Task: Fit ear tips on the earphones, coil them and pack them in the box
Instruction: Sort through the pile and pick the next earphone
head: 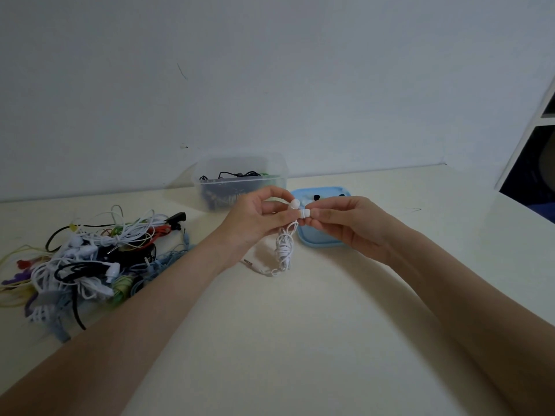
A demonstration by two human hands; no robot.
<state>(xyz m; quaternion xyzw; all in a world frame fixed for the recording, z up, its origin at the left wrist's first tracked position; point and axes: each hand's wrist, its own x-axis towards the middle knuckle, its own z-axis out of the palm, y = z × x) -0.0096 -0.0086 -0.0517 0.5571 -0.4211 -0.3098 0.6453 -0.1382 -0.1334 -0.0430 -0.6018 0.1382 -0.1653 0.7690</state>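
Note:
My left hand [255,220] pinches a white earphone [293,204] by its bud, held above the table's middle. My right hand [345,223] presses a white ear tip [305,214] against the second bud with thumb and fingertips. The white cable hangs below in a loose bundle [284,247], and its plug [250,262] lies on the table. A clear plastic box [240,178] holding coiled earphones stands behind my hands. A light blue tray [318,238] with small black ear tips sits under my right hand.
A tangled pile of earphones [87,259] in white, black, blue, green and red lies at the left of the white table [270,340]. A white wall rises behind the table. A shelf unit [534,139] stands at the far right.

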